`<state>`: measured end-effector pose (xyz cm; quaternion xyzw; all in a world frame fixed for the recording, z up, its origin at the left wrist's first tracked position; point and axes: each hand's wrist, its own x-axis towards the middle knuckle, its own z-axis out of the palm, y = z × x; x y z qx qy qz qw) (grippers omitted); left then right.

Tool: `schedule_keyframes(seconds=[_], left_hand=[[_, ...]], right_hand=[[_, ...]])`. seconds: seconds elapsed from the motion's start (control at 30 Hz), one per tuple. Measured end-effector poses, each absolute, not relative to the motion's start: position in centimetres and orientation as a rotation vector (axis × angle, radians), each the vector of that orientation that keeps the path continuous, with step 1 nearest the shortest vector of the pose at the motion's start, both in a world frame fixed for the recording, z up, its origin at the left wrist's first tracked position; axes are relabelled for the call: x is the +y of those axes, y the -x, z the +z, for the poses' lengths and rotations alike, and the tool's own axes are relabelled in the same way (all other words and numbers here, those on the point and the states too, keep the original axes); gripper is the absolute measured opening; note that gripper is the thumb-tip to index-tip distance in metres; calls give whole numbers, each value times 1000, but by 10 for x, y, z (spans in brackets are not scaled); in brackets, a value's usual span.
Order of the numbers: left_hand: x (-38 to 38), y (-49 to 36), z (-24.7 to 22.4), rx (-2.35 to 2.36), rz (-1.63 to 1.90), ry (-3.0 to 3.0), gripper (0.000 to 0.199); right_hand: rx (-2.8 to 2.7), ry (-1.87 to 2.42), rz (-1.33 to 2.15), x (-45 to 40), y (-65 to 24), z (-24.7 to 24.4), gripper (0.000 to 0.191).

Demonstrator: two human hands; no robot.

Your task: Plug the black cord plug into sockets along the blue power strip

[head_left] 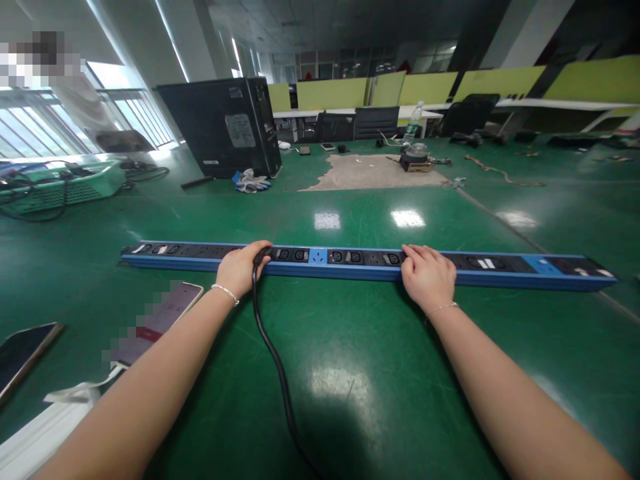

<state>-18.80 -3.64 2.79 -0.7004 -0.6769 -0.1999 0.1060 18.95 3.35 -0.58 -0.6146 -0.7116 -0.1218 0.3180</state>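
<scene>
A long blue and black power strip (350, 270) lies crosswise on the green table, its row of sockets facing up. My left hand (240, 269) is closed around the black plug (261, 255) of a power cord, at a socket left of the strip's middle. Whether the plug is seated in that socket is hidden by my fingers. The black cord (277, 363) hangs down from it toward the near edge of view. Right of the middle, my right hand (429, 275) grips the strip, fingers over its top and thumb at the near side.
Phones (163, 320) and a white item (50, 430) lie at the near left. A green basket (93, 183) of cables is farther left. Behind the strip stand a black computer tower (225, 127), gloves (250, 180) and a bottle (414, 123). A person (75, 93) is at the far left.
</scene>
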Motion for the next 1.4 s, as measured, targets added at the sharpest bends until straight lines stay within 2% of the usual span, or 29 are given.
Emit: schedule_keyframes(seconds=[0.93, 1.0, 1.13, 1.2, 1.4], left_hand=[[-31, 180, 13, -2042, -954, 1982, 28], [-29, 183, 12, -2036, -1109, 1940, 27], [-25, 191, 15, -1946, -1637, 1702, 34], [-24, 187, 18, -1945, -1768, 1710, 37], [-18, 136, 34, -2005, -1593, 2230, 37]], right_hand=[[-1873, 1607, -333, 32, -189, -5, 38], [-1876, 1617, -336, 32, -189, -5, 39], [-1880, 1632, -337, 32, -189, -4, 39], [-1874, 1632, -335, 32, -189, -4, 38], [-1879, 1639, -347, 33, -189, -5, 38]])
